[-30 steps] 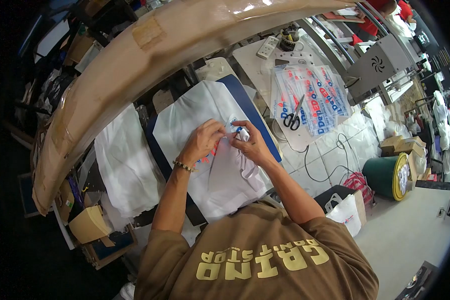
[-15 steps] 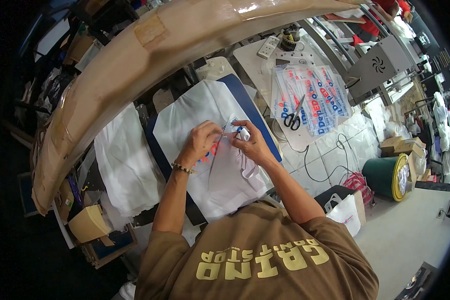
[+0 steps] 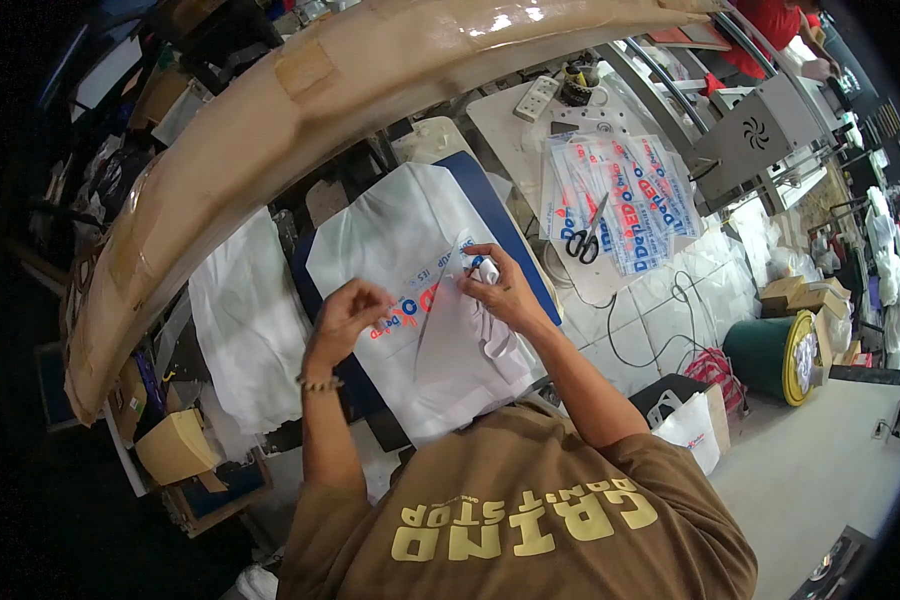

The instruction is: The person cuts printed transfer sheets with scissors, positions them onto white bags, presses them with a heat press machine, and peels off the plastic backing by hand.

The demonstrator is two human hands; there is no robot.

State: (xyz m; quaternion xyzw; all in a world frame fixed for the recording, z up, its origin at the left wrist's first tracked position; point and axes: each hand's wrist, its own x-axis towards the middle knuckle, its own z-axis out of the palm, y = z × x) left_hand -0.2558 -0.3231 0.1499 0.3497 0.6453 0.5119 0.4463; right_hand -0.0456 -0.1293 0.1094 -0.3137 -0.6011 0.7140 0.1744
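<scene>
White fabric [image 3: 370,220] lies over a dark blue board [image 3: 490,205], with red and blue printed lettering [image 3: 410,305] near its middle. My right hand [image 3: 500,290] is closed on a bunched part of white cloth [image 3: 485,345] and the edge of a clear film at the print's upper right end. To the left of the lettering, my left hand [image 3: 350,318] is raised, its fingers bent and blurred by motion; whether something thin is between them I cannot tell.
Printed transfer sheets [image 3: 625,195] lie on a side table with black-handled scissors [image 3: 585,240] on top. Folded white fabric [image 3: 245,320] hangs at the left. A wrapped curved beam [image 3: 310,110] crosses above. A green bin [image 3: 760,355] stands right; a person in red [image 3: 765,35] is far off.
My left hand has moved away from my right hand, left and down, uncovering more of the lettering. My right hand has stayed in about the same place. The left-hand fabric's edge has shifted slightly.
</scene>
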